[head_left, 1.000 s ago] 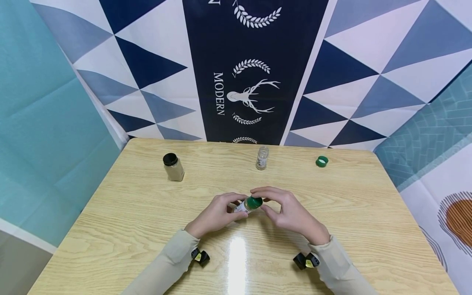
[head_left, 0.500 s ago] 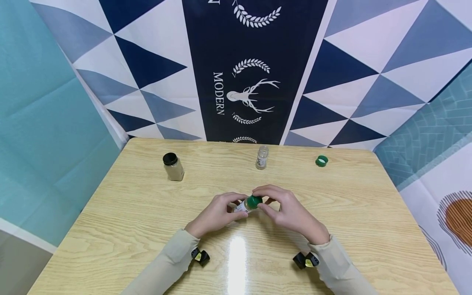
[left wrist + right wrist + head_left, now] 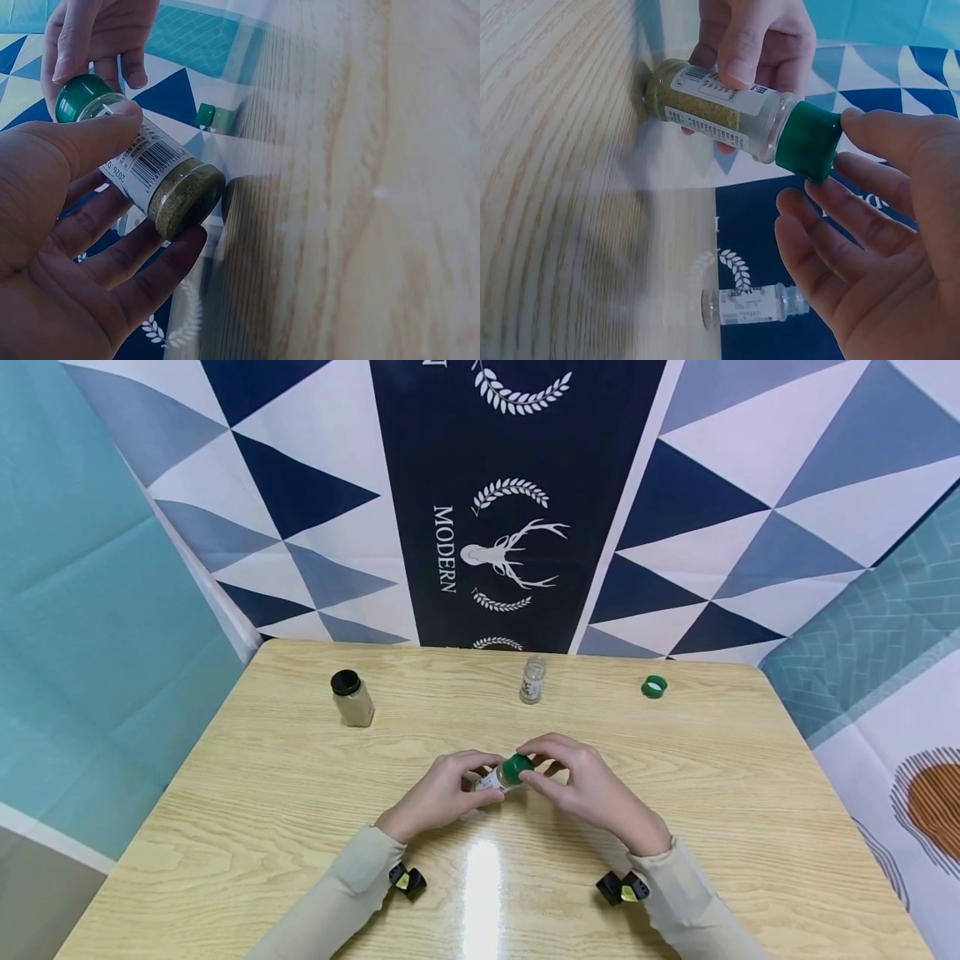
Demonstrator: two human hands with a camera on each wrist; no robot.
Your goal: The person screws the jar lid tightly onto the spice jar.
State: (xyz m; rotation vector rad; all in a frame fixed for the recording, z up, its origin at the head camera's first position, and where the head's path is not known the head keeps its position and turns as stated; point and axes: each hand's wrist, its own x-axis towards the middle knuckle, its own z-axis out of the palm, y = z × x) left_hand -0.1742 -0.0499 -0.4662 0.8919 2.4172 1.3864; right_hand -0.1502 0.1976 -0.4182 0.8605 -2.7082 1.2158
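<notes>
Spanning the scene is a wooden worktop. At near centre, the left hand grasps a tilted spice jar, base perhaps touching down; the right hand, fingers bent, pinches its green cap. Cap-turning seems the step; the next move likely needs a steady jar.

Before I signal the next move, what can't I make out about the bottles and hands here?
- All views: the mouth of the clear, cylindrical held bottle, hidden by its round green cap.
- Head: print on its white label, too small and partly behind the left hand.
- Right wrist: print on the clear, capless cylindrical bottle, blurred.
- Left wrist: the wrist of the right hand, cut off by the top edge.
</notes>
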